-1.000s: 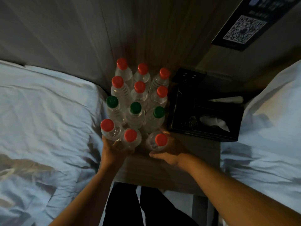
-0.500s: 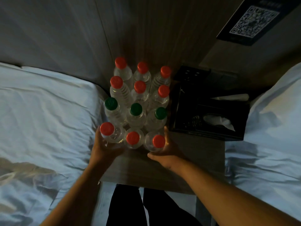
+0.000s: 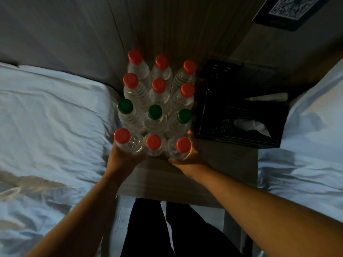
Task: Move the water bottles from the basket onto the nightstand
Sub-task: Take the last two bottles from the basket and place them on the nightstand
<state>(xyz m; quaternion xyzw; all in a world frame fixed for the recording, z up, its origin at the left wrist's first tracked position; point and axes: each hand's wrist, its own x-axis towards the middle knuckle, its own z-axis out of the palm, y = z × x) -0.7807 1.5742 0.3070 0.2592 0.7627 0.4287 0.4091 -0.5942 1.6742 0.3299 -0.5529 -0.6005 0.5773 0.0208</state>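
- Water bottles (image 3: 157, 101) stand upright in a tight block on the far left part of the nightstand (image 3: 167, 182), at 12 o'clock from our two hands.
- The front-left bottle (image 3: 130, 145) is the near corner of the block at 9 o'clock. Our left hand (image 3: 124, 160) cups its lower body from the near side and is wrapped round it, though the fingertips are hidden behind the plastic.
- The front-right bottle (image 3: 176, 152) is the near corner at 3 o'clock. Our right hand (image 3: 193, 160) is closed round it, with the thumb across the near side and the fingers curling up its outer side.
- The middle front bottle (image 3: 153, 145) stands between the two held ones, just beside both.
- Both forearms are bare. The left comes in from 7 o'clock and the right from 4 o'clock, and they converge on the front row with the wrists low over the wood.
- We count twelve bottles in four rows of three. Nine have red caps and three have green, and the green ones fill the second row from us.
- One black tissue box (image 3: 213, 117) sits at 3 o'clock of the block, just beside it, with a white tissue showing in its slot.
- White bedding lies on two sides, the left bed (image 3: 46, 117) at 9 o'clock and the right bed (image 3: 315, 136) at 3 o'clock.
- A QR-code sign (image 3: 289, 8) hangs on the wall at 1 o'clock.
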